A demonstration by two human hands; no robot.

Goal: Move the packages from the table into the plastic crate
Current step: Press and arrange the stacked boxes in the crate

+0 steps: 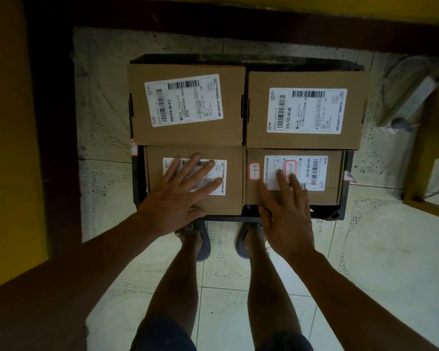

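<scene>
Cardboard packages [188, 102] in the black crate [335, 214], the near two beneath flat, straight-fingered, empty left hand [178, 196] and right hand [287, 214].

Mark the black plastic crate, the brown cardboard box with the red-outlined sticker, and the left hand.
black plastic crate [264, 62]: head view, far rim.
brown cardboard box with the red-outlined sticker [325, 197]: head view, bare cardboard, near edge.
left hand [175, 198]: head view, back of hand.
</scene>
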